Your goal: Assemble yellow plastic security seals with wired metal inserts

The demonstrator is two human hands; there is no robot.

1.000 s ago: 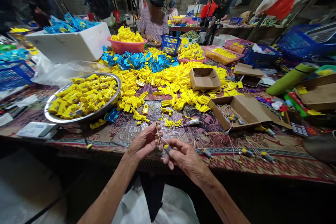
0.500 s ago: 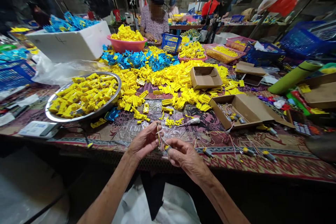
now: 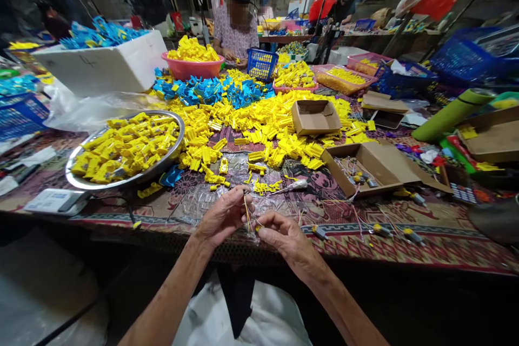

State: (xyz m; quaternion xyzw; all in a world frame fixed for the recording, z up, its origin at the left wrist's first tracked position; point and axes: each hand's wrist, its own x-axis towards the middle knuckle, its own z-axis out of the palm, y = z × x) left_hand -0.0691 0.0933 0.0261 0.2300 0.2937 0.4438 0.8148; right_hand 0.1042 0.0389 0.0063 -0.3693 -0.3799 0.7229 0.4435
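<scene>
My left hand pinches thin wires between thumb and fingertips, above the front part of the table. Close on its right, my right hand is closed on a small motor, mostly hidden by the fingers, with a yellow end showing. The wires run between the two hands. Just beyond them lie small yellow plastic parts and a screwdriver with a clear handle. Several wired grey motors rest to the right of my right hand, near the table edge.
A metal basin of yellow pieces stands at left, with a white device before it. Loose yellow housings and blue parts are heaped across the middle. An open cardboard box holds wired motors. A person sits opposite.
The view has shifted slightly. My right hand has turned a little, and its fingers now cover more of the motor. Both hands keep their hold.
</scene>
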